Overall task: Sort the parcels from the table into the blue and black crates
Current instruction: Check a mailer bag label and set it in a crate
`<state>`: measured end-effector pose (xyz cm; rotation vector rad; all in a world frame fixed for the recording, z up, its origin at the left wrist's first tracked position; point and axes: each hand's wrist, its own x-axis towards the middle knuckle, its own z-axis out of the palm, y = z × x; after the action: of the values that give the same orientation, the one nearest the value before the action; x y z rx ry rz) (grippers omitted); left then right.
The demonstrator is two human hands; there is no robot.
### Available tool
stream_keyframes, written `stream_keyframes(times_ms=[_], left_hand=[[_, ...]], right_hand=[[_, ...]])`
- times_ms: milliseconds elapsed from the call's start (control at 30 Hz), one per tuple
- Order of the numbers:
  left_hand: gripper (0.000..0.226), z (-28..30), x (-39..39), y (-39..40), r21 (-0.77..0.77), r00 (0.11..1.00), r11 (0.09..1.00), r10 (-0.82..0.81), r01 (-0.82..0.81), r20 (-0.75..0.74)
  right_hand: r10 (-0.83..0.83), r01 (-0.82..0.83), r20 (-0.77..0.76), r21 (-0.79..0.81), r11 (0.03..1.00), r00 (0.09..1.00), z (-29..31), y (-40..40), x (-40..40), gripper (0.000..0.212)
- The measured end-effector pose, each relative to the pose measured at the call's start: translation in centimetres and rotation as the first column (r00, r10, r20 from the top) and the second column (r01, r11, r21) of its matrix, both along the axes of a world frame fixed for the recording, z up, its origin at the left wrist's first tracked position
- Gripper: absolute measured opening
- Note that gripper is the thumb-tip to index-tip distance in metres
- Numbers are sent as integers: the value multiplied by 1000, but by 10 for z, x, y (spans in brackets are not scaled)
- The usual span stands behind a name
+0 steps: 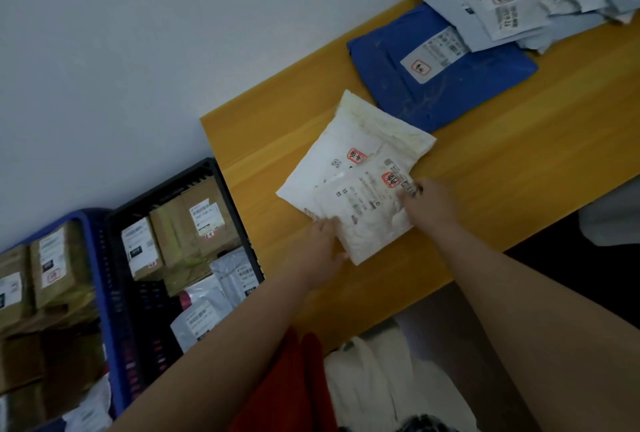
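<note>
Left hand [323, 244] and right hand [429, 203] grip small white parcel [367, 213] atop larger white parcel [346, 147]; blue parcel [440, 85] beyond.

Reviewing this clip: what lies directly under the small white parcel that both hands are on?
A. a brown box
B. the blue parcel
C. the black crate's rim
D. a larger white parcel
D: the small white parcel, held by the left hand and right hand, overlaps a larger white parcel on the table.

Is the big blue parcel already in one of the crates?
No, the blue parcel lies on the yellow table, far from the black crate and blue crate.
</note>
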<state>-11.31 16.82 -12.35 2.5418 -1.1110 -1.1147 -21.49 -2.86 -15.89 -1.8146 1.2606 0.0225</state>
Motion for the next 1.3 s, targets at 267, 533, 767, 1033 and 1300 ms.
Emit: stream_keyframes(times_ms=[267, 533, 767, 1033, 1300], left_hand=[[58, 12, 7, -2, -328, 941, 925, 269, -193, 205], [63, -11, -6, 20, -190, 952, 952, 269, -240, 148], [58, -10, -8, 36, -164, 946, 943, 309, -290, 101], [60, -8, -2, 55, -158, 922, 918, 379, -365, 74], [49, -1, 10, 78, -301, 840, 791, 537, -532, -75]], right_hand=[[-282, 198, 90, 514, 834, 955, -3, 41, -21, 19], [-311, 310, -155, -33, 950, 938, -12, 23, -50, 39], [-69, 63, -55, -96, 993, 996, -12, 4, -18, 58], [-96, 93, 78, 46, 995, 992, -15, 25, 9, 45], [99, -83, 154, -102, 991, 983, -2, 78, 44, 34]])
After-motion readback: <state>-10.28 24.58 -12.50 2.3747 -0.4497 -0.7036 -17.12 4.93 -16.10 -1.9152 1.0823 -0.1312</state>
